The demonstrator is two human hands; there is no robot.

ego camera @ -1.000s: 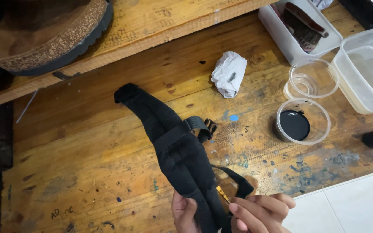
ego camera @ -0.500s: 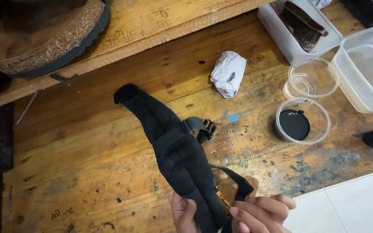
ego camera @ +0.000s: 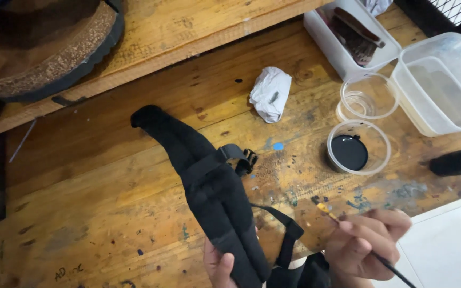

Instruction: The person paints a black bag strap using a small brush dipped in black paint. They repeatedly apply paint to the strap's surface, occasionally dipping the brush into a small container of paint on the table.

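Observation:
A black padded strap (ego camera: 204,181) with a plastic buckle (ego camera: 245,161) lies across the wooden workbench (ego camera: 108,213). My left hand (ego camera: 219,265) grips its near end from below, at the bottom edge of the view. My right hand (ego camera: 366,242) holds a thin paintbrush (ego camera: 327,209); the tip points up and left, just right of the strap's thin webbing (ego camera: 281,224). A round clear tub of black paint (ego camera: 357,153) sits on the bench above my right hand.
An empty clear round tub (ego camera: 368,97), a clear rectangular container (ego camera: 444,85), a white tray with brushes (ego camera: 350,34) and a crumpled white cloth (ego camera: 270,93) stand at the back right. A cork-soled sandal (ego camera: 44,53) rests on the raised shelf. White tiled floor (ego camera: 449,240) shows at the right.
My right hand has moved right, away from the strap, and the brush tip now shows clear of the strap. The strap and my left hand have barely moved.

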